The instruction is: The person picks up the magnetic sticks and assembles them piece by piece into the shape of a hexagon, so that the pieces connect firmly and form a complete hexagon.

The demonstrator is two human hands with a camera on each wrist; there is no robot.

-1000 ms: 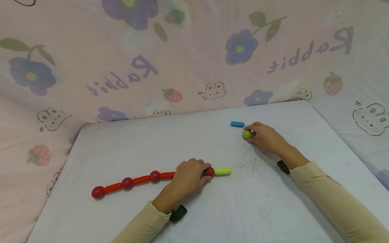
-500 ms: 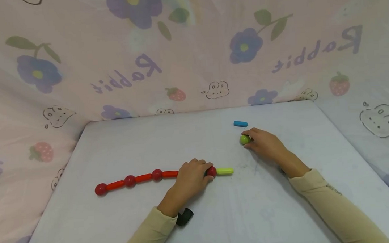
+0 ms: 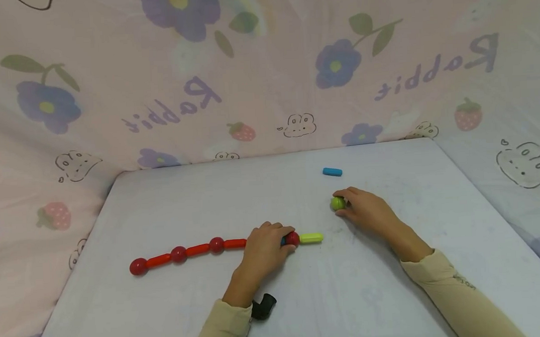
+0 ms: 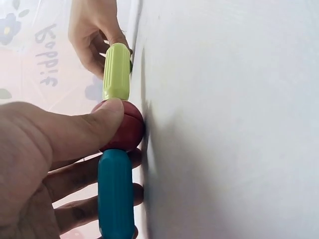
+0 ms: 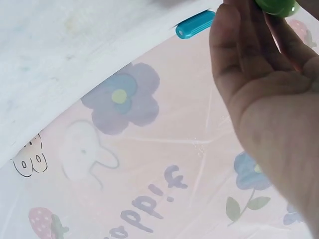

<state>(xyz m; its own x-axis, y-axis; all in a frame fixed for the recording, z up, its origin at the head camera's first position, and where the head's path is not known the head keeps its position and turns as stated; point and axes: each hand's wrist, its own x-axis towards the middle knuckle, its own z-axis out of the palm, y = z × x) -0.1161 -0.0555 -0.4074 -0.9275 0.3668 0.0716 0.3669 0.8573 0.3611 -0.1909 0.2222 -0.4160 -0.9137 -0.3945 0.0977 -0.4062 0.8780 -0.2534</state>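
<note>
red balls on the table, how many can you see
4: one red ball at the far left in the head view, a second and third between red sticks, and one gripped by the left hand beside the yellow-green stick. That hand may hide another.

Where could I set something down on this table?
Back left, between the ball-and-stick chain and the patterned cloth; also the front, between left sleeve and right sleeve. It's crowded around the left hand on the chain, and around the right hand with its green ball, near the blue stick.

Green ball (image 5: 278, 6) — partly past the right-wrist view's top edge
</note>
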